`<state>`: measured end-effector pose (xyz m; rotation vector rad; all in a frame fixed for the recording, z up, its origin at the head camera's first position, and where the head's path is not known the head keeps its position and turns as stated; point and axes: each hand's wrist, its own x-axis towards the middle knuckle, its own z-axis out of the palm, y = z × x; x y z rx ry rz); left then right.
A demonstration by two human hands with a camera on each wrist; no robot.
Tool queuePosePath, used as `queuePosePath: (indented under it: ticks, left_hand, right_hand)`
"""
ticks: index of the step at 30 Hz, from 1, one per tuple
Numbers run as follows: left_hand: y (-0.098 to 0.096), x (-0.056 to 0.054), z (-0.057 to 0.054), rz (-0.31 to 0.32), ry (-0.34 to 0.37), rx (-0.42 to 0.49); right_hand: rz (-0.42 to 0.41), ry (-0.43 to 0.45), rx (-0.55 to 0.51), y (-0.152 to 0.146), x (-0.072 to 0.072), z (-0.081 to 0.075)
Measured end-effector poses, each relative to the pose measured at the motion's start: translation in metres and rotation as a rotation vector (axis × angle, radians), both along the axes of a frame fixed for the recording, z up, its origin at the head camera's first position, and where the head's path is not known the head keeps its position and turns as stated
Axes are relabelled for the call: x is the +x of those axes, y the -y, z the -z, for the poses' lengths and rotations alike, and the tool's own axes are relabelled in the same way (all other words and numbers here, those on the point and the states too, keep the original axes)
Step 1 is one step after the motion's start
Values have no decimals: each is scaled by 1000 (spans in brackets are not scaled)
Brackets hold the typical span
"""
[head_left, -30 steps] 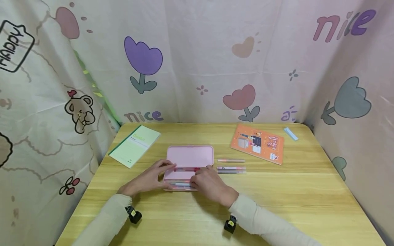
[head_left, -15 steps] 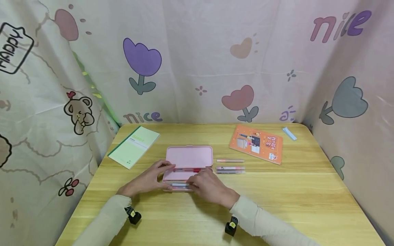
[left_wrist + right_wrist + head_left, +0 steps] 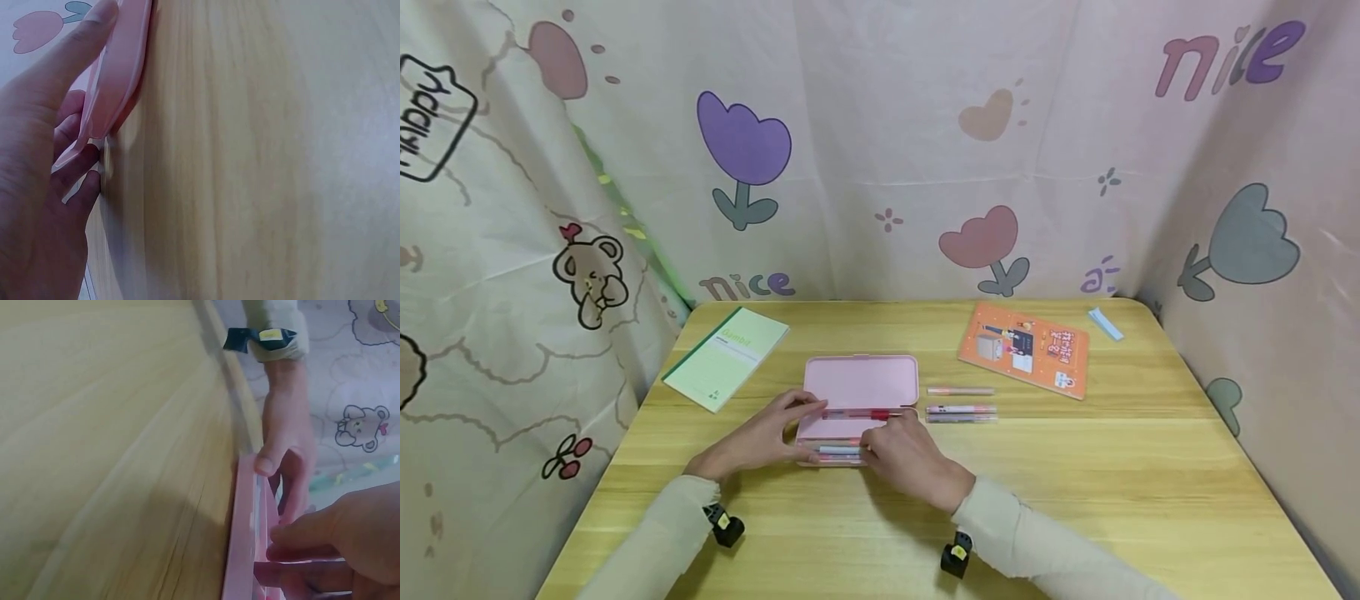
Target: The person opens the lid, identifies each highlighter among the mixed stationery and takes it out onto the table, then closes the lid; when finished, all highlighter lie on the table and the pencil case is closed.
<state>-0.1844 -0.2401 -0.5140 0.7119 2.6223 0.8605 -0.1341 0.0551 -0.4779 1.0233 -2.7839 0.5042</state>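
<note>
A pink pencil case (image 3: 861,382) lies with its lid up at mid-table, several pens (image 3: 838,452) in its front tray and a red-ended pen (image 3: 880,415) near the hinge. My left hand (image 3: 767,433) holds the case's left end, thumb at the front corner, fingers behind; the left wrist view shows the thumb along the pink wall (image 3: 119,69). Over the right half of the tray is my right hand (image 3: 906,450), fingers bent down among the pens. In the right wrist view its thumb and fingers (image 3: 306,569) dip inside the rim; I cannot tell whether they pinch a pen.
Right of the case lie a pen (image 3: 960,391) and a pair of pens (image 3: 961,414) side by side. A green notebook (image 3: 727,358) is at back left. An orange booklet (image 3: 1024,350) and a small light-blue strip (image 3: 1106,324) are at back right.
My right hand shifts slightly left, then a little back to the right over the tray, uncovering more of the red-ended pen. The left hand stays on the case.
</note>
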Motion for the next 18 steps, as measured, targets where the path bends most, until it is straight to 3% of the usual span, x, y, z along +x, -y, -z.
queuePosePath:
  ticks: [5, 8, 12, 18]
  left_hand:
    - [2, 0, 1, 6, -9, -4]
    - [2, 0, 1, 5, -15, -3]
    - [2, 0, 1, 0, -4, 1]
    - [1, 0, 0, 11, -29, -2]
  right_hand:
    - [42, 164, -147, -4, -3, -4]
    - [53, 243, -173, -5, -5, -2]
    - [46, 282, -145, -2, -5, 5]
    - [57, 262, -120, 3, -6, 15]
